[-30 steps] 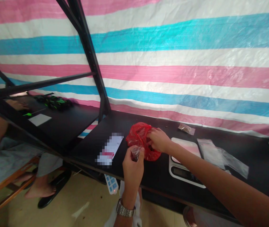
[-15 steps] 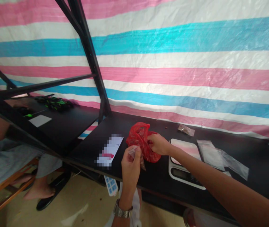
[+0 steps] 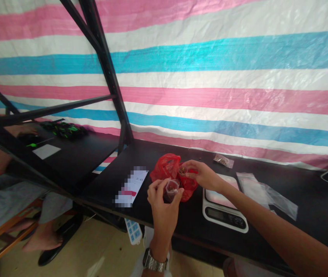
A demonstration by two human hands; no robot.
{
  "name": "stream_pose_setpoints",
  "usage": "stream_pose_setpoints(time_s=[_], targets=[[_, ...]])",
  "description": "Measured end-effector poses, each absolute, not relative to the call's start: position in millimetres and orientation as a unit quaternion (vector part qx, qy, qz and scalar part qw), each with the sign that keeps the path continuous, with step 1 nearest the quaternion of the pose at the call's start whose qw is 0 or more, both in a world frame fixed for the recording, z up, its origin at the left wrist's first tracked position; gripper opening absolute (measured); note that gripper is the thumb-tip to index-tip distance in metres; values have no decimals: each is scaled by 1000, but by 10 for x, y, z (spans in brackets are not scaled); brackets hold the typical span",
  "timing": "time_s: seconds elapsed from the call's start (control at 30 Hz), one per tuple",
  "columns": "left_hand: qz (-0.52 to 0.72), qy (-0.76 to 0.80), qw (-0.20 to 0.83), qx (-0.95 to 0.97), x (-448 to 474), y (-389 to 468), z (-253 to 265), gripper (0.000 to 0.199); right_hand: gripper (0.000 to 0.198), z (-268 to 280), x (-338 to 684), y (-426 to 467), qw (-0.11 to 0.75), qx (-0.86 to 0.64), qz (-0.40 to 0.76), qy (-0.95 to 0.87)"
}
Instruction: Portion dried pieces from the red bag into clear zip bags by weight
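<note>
open tabletop (image 3: 139, 154) behind phone (image 3: 132, 188), red bag (image 3: 164, 167) and scale (image 3: 221, 200) blocking rightward, black post (image 3: 109, 73) left

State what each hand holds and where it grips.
Left hand: small clear plastic bag, by its opened mouth. Right hand: small clear round cup, by its side.

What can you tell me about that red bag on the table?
The red bag looks like thin, crinkled, slightly see-through plastic. It sits slumped and bunched on the black table, left of the white scale, with loose folds spreading toward the scale. The right hand holds a small clear cup over it; the left hand holds a clear pouch at its near side. Whether either touches the plastic, and what is inside, I cannot tell.
</note>
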State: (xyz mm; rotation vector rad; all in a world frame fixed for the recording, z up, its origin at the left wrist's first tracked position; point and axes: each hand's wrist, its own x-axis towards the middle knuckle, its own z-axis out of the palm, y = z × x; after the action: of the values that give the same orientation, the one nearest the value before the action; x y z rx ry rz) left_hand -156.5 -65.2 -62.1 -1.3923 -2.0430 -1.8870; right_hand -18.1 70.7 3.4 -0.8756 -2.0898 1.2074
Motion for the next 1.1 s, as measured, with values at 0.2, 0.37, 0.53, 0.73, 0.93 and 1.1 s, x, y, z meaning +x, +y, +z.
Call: stream_pose_setpoints(time_s=[0.2, 0.37, 0.53, 0.73, 0.93, 1.1], targets=[[-586, -625, 29, -515, -1386, -600, -594, 29, 21, 289, 147, 483, 308, -275, 457, -788], [-587, -605, 17, -538, -1181, -572, -540, 33, 22, 604, 440, 187, 296, -280, 349, -844], [-579, -581, 10, -573, -998, -536, -505, 34, 35, 774, 557, -26, 188, -296, 175, -920], [-591, -566, -11, -575, -892, -508, -479, 33, 55, 855, 560, -126, 116, -296, -6, -948], [-611, -569, -55, -548, -908, -515, -473, 30, 57, 876, 512, -139, 132, -264, -16, -955], [-650, -557, -50, -515, -1046, -572, -476, 31, 42, 842, 430, -9, 224, -282, 64, -931]])
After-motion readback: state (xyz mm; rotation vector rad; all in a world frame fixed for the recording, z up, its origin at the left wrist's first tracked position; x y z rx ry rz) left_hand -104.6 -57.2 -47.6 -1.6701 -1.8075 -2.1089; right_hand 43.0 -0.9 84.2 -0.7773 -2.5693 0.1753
